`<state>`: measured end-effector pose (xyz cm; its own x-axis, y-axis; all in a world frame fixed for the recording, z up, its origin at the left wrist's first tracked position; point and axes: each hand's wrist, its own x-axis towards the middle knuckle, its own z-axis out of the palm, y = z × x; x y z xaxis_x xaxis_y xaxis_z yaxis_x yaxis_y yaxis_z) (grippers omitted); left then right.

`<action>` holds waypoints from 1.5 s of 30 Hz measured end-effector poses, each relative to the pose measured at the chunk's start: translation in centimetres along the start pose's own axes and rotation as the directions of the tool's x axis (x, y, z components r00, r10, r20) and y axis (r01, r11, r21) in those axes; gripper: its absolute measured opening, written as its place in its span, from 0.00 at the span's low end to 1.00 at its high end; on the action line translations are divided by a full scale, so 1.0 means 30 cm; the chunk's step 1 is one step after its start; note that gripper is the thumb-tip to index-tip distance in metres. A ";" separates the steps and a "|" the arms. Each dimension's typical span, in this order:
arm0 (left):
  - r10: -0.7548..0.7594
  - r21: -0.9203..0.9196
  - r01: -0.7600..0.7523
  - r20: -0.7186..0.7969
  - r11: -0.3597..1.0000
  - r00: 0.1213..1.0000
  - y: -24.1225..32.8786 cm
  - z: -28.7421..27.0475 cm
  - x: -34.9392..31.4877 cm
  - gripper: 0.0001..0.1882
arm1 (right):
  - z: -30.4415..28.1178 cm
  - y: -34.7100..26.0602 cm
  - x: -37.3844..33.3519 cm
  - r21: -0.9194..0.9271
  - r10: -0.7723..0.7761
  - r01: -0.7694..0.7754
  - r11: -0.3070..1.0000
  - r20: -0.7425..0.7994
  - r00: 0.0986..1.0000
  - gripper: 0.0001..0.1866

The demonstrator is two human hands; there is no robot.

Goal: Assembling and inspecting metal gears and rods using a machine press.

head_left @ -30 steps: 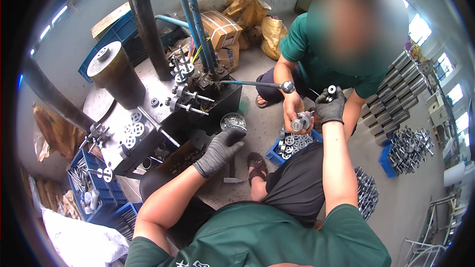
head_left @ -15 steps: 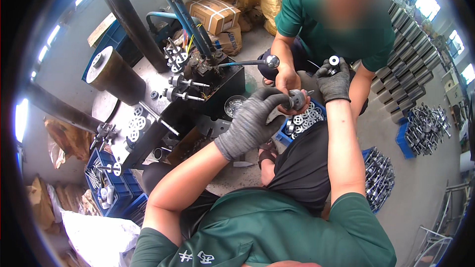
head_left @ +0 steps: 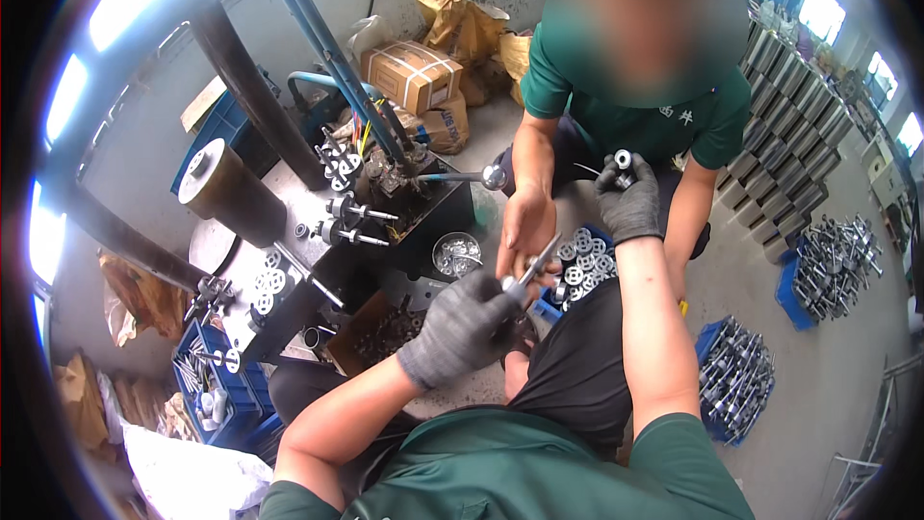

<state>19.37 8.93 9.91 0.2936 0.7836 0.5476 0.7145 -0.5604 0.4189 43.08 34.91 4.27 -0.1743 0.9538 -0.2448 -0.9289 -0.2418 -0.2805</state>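
Observation:
My left hand (head_left: 464,327), in a grey knit glove, is closed on a metal shaft part (head_left: 541,262) whose thin end points up and to the right. Its thicker end is partly hidden by the fingers. Just beyond it is the open bare hand (head_left: 525,226) of a person facing me, palm up; I cannot tell whether it touches the shaft. Farther right, my gloved right hand (head_left: 631,207) grips a small metal cylinder (head_left: 624,160) with a pale ring-shaped end and a dark hole. Below the hands stands a blue bin (head_left: 551,310) with several slotted metal discs (head_left: 583,265).
At left, a machine table (head_left: 245,260) carries a large cylinder (head_left: 231,188), discs and shaft assemblies (head_left: 358,217). A ball-ended lever (head_left: 493,177) sticks out near the other person. Blue bins of shafts (head_left: 736,376) stand on the floor at right, by stacked metal tubes (head_left: 784,125).
My left hand has drawn back toward me with the shaft part, out of the other person's hand, which is now open. My right hand has moved slightly lower and left, still gripping the cylinder.

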 end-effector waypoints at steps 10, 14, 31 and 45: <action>-0.643 -0.365 0.719 0.324 0.591 0.694 -0.204 0.109 -0.378 0.13 | 0.037 0.037 0.054 0.108 -0.049 0.071 0.992 -0.186 0.981 0.05; -0.734 -0.247 0.932 0.575 0.266 0.361 -0.331 0.219 -0.579 0.13 | 0.009 0.013 0.049 -0.019 0.053 -0.053 0.998 -0.006 0.999 0.13; -0.581 0.491 0.422 0.807 0.762 0.110 -0.744 0.613 -1.392 0.18 | -0.047 0.110 0.110 -0.241 0.198 -0.170 0.956 0.096 0.976 0.11; -0.634 0.011 0.635 -0.051 0.773 0.772 -0.653 -0.412 -0.042 0.16 | 0.032 0.173 0.121 -0.151 0.253 -0.230 0.962 0.159 0.954 0.10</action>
<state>-2.84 15.60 9.97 -0.2586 0.9462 0.1943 0.7454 0.0675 0.6632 37.32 37.29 2.81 -0.4532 0.8775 -0.1569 -0.8039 -0.4783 -0.3536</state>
